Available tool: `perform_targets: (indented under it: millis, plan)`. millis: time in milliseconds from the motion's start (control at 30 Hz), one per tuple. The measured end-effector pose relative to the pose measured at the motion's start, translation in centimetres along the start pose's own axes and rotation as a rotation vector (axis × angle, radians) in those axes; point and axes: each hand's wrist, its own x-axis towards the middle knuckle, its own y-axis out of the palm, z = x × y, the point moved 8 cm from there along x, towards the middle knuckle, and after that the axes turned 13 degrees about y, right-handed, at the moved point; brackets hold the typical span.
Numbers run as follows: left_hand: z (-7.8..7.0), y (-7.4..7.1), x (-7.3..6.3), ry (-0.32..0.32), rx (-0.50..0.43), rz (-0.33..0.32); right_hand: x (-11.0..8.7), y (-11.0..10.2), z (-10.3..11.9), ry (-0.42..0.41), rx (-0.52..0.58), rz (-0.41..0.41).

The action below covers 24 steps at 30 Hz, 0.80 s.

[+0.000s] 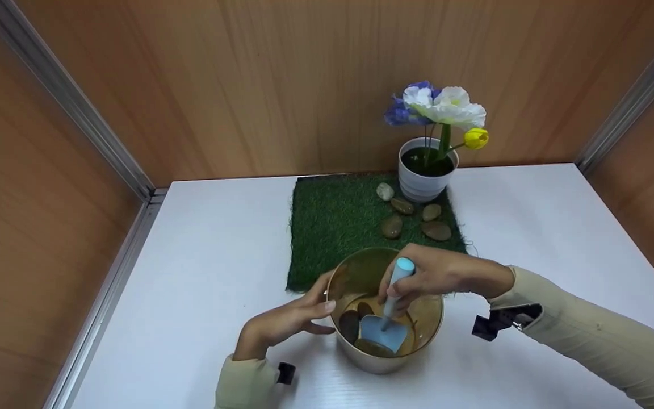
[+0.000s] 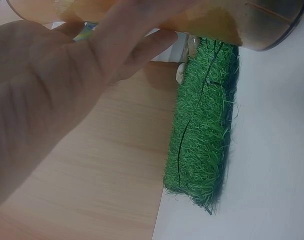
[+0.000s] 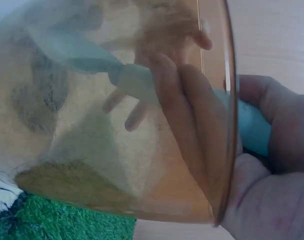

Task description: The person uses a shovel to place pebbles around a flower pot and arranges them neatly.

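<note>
A see-through amber bucket stands at the front of the white table, with several dark stones on its bottom. Reaching in over the rim, my right hand grips the handle of a small light-blue toy shovel. The shovel's blade points down and overlaps one stone at the bucket's front. My left hand rests against the bucket's left side, fingers extended and spread along the outer wall, thumb near the rim. Through the amber wall in the right wrist view, the shovel shows between my right fingers.
Behind the bucket lies a green artificial-grass mat. A white pot with blue, white and yellow flowers stands at its back right corner. Several stones lie near the pot. Wooden panels enclose the table.
</note>
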Motion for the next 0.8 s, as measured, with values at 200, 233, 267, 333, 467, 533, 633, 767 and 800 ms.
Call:
perform_targets:
  millis: [200,233,267,333,467,533,633,767,800]
  plan:
    - [0.0,0.0,0.1,-0.002,-0.001,-0.002,-0.3,-0.5,-0.3,-0.006,0.056,-0.018]
    - [0.0,0.0,0.1,-0.003,-0.001,-0.003,-0.4,-0.6,-0.3,-0.008,0.065,-0.021]
    - [0.0,0.0,0.1,-0.002,0.003,-0.003,-0.5,-0.6,-0.4,-0.011,0.078,-0.022]
    - [0.0,0.0,0.1,0.0,0.009,-0.004,-0.6,-0.8,-0.5,-0.014,0.104,-0.021]
    - [0.0,0.0,0.1,0.008,0.014,-0.006,-1.0,-1.2,-0.8,-0.024,0.144,-0.02]
    - [0.0,0.0,0.1,0.009,0.014,-0.006,-1.2,-1.4,-1.0,-0.03,0.157,-0.022]
    - [0.0,0.0,0.1,0.008,0.011,-0.006,-1.5,-1.8,-1.2,-0.031,0.18,-0.029]
    - [0.0,0.0,0.1,0.007,0.01,-0.008,-1.9,-2.2,-1.4,-0.038,0.209,-0.031]
    - [0.0,-0.1,0.1,0.007,0.011,-0.008,-2.0,-2.2,-1.5,-0.041,0.215,-0.032]
